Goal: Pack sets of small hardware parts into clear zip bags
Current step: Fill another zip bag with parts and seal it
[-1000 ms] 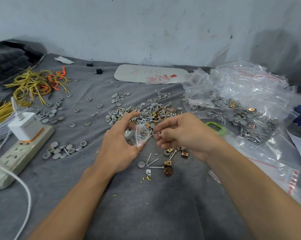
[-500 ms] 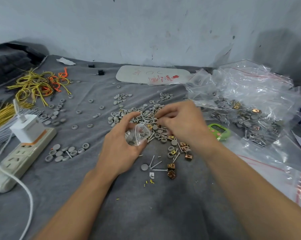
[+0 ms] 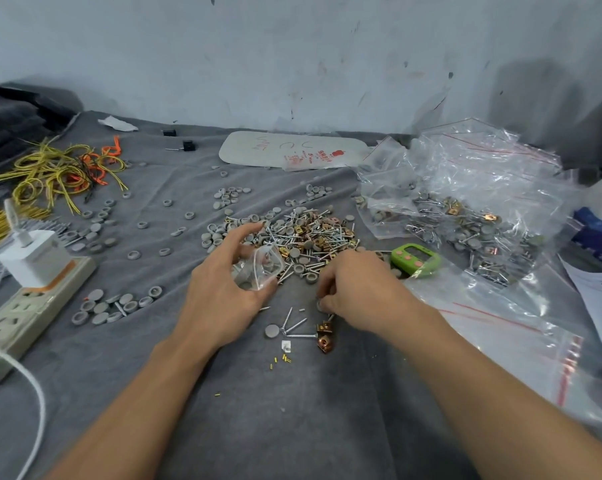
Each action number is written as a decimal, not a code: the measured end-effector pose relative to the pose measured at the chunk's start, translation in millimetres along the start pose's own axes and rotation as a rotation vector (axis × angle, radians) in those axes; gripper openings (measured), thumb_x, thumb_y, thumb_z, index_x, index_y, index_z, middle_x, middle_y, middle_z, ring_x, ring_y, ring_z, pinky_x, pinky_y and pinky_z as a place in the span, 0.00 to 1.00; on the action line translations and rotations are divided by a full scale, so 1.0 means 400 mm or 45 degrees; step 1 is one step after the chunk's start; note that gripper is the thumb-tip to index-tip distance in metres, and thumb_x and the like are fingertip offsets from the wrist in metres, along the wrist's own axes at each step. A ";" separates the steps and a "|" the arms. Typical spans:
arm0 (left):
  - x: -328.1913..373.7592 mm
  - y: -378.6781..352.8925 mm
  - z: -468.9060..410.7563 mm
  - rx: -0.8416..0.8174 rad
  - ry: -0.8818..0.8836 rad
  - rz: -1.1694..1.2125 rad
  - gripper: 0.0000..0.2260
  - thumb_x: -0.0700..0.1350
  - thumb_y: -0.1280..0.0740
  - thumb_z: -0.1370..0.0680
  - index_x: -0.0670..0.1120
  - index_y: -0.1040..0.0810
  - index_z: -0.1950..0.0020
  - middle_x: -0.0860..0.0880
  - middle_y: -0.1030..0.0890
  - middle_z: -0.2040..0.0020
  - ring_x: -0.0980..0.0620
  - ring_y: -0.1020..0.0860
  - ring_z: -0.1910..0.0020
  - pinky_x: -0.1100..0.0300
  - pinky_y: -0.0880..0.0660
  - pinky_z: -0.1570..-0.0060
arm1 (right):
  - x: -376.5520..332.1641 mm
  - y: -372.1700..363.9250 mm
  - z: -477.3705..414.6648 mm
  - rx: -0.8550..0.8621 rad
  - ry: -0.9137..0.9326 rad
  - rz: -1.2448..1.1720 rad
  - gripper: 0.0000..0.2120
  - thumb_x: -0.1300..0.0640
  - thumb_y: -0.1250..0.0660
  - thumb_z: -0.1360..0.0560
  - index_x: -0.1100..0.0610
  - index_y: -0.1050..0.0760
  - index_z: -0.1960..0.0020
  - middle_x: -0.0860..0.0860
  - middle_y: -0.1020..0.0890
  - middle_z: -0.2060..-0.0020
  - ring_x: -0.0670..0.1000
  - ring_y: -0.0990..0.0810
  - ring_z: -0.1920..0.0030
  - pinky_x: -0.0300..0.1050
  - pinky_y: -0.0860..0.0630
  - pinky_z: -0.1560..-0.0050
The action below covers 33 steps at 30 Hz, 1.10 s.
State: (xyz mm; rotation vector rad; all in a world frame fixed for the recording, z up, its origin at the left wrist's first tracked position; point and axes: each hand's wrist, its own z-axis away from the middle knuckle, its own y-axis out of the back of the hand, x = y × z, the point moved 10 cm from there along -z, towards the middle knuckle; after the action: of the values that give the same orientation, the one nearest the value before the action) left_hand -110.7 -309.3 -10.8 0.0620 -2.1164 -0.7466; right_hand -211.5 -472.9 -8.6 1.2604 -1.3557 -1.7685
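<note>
**Left hand grasps the bag, right hand pinches a part beside it**

Your left hand [image 3: 223,299] grasps a small clear zip bag [image 3: 258,268]. The thumb and fingers are curled round the bag's sides, and its mouth faces up and away from you. A few small parts show through the plastic, but you cannot tell which ones.

Your right hand [image 3: 358,292] sits just to the right of the bag, knuckles up and fingers curled down to the grey cloth of the counter [image 3: 292,427]. Its fingertips [image 3: 327,301] are closed on what looks like a small grey cap [image 3: 320,304].

Just beyond both hands lies the heap of parts [image 3: 310,237]: screws, grey caps and copper-coloured clips mixed together. Nearer you than your right fingertips is a little group on the cloth. It has one grey disc [image 3: 271,331], three screws [image 3: 297,327] fanned out from it, and two copper clips [image 3: 325,337].

A green timer [image 3: 415,259] lies just past your right hand, on its outer side. The filled bags [image 3: 465,209] are heaped farther out that way. Flat empty bags [image 3: 500,341] lie beside your right forearm.

Well out from your left hand sit a power strip [image 3: 18,317] with a white charger [image 3: 32,258] plugged in. Beyond them is a tangle of yellow wires [image 3: 60,171].
</note>
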 end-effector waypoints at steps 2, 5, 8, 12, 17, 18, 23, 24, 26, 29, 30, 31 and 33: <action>0.002 0.001 0.000 0.003 -0.002 0.005 0.31 0.67 0.30 0.35 0.73 0.32 0.32 0.66 0.18 0.48 0.71 0.23 0.46 0.70 0.31 0.52 | -0.006 -0.001 -0.005 -0.008 0.017 0.037 0.03 0.53 0.22 0.29 0.47 0.13 0.56 0.47 0.14 0.60 0.51 0.18 0.54 0.44 0.22 0.53; 0.000 -0.003 0.000 -0.010 -0.017 -0.022 0.31 0.61 0.25 0.32 0.72 0.32 0.31 0.66 0.18 0.48 0.69 0.22 0.47 0.72 0.31 0.54 | 0.000 0.014 -0.007 0.004 0.023 -0.035 0.06 0.58 0.22 0.30 0.47 0.14 0.61 0.43 0.16 0.65 0.48 0.17 0.59 0.42 0.20 0.55; -0.004 -0.005 -0.002 -0.013 -0.016 -0.059 0.32 0.57 0.23 0.32 0.71 0.32 0.31 0.66 0.18 0.48 0.71 0.23 0.47 0.78 0.32 0.56 | 0.005 0.059 -0.014 0.125 0.025 -0.233 0.12 0.59 0.23 0.30 0.44 0.17 0.66 0.40 0.19 0.71 0.40 0.19 0.65 0.31 0.28 0.64; 0.000 -0.005 -0.001 -0.022 -0.017 -0.058 0.33 0.57 0.23 0.32 0.70 0.32 0.30 0.65 0.18 0.48 0.70 0.22 0.48 0.78 0.33 0.54 | -0.042 0.097 -0.021 0.245 0.089 -0.652 0.10 0.61 0.22 0.29 0.46 0.15 0.63 0.42 0.15 0.70 0.39 0.19 0.72 0.28 0.30 0.71; 0.003 -0.006 0.002 -0.046 -0.025 0.002 0.33 0.54 0.24 0.33 0.67 0.30 0.30 0.65 0.18 0.48 0.67 0.21 0.47 0.78 0.32 0.53 | -0.153 0.041 -0.030 0.210 0.192 -0.640 0.07 0.59 0.25 0.29 0.47 0.12 0.59 0.41 0.15 0.69 0.37 0.18 0.67 0.29 0.27 0.65; 0.003 -0.006 0.002 -0.051 -0.025 0.012 0.34 0.53 0.25 0.34 0.67 0.30 0.30 0.65 0.18 0.48 0.67 0.21 0.48 0.78 0.32 0.54 | -0.168 0.030 -0.031 0.206 0.205 -0.616 0.05 0.57 0.25 0.29 0.47 0.12 0.57 0.42 0.14 0.66 0.39 0.17 0.63 0.34 0.23 0.60; 0.000 -0.005 0.001 -0.048 -0.026 0.036 0.33 0.53 0.26 0.34 0.68 0.30 0.31 0.66 0.19 0.47 0.65 0.20 0.50 0.77 0.31 0.56 | -0.182 0.026 -0.038 0.164 0.238 -0.597 0.06 0.56 0.26 0.27 0.47 0.12 0.54 0.42 0.13 0.62 0.41 0.15 0.56 0.40 0.20 0.49; -0.001 -0.003 0.001 -0.037 -0.023 0.034 0.32 0.54 0.27 0.33 0.69 0.30 0.31 0.67 0.19 0.47 0.65 0.20 0.49 0.77 0.31 0.55 | -0.166 0.043 -0.040 0.189 0.213 -0.636 0.08 0.57 0.27 0.27 0.46 0.12 0.56 0.41 0.13 0.63 0.39 0.15 0.57 0.36 0.20 0.51; -0.002 0.000 -0.001 -0.019 -0.012 0.018 0.31 0.58 0.29 0.33 0.70 0.31 0.31 0.66 0.19 0.47 0.66 0.21 0.47 0.76 0.31 0.53 | -0.112 0.088 -0.042 0.273 0.134 -0.707 0.08 0.57 0.26 0.28 0.44 0.13 0.59 0.39 0.14 0.65 0.37 0.16 0.61 0.32 0.22 0.57; -0.008 -0.001 -0.003 -0.016 0.003 0.008 0.32 0.60 0.29 0.33 0.71 0.33 0.30 0.63 0.17 0.48 0.66 0.22 0.46 0.67 0.29 0.50 | -0.019 0.138 -0.033 0.316 0.029 -0.548 0.09 0.58 0.26 0.27 0.44 0.13 0.58 0.40 0.14 0.65 0.37 0.17 0.64 0.38 0.20 0.57; -0.009 -0.002 -0.003 -0.020 0.006 0.009 0.32 0.60 0.29 0.33 0.71 0.33 0.30 0.63 0.17 0.48 0.65 0.21 0.46 0.65 0.29 0.50 | 0.007 0.138 -0.030 0.275 0.001 -0.408 0.09 0.59 0.27 0.27 0.45 0.12 0.58 0.41 0.13 0.63 0.39 0.17 0.62 0.41 0.18 0.54; -0.010 -0.003 -0.002 -0.023 0.008 0.009 0.32 0.59 0.29 0.32 0.71 0.33 0.30 0.63 0.17 0.48 0.65 0.21 0.47 0.65 0.28 0.51 | 0.032 0.128 -0.027 0.209 -0.032 -0.260 0.10 0.60 0.27 0.27 0.46 0.13 0.57 0.41 0.13 0.61 0.42 0.16 0.59 0.44 0.17 0.50; -0.010 -0.004 -0.001 -0.024 0.007 0.007 0.31 0.58 0.28 0.32 0.71 0.33 0.30 0.65 0.17 0.48 0.65 0.21 0.47 0.64 0.28 0.52 | 0.077 0.092 -0.019 0.085 -0.108 -0.065 0.10 0.61 0.28 0.26 0.46 0.13 0.56 0.45 0.12 0.55 0.48 0.15 0.54 0.47 0.18 0.45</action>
State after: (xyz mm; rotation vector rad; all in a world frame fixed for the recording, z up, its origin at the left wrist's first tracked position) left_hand -108.3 -309.4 -14.3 0.0481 -2.1034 -0.7625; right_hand -220.1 -514.1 15.4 1.2786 -1.4525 -1.8437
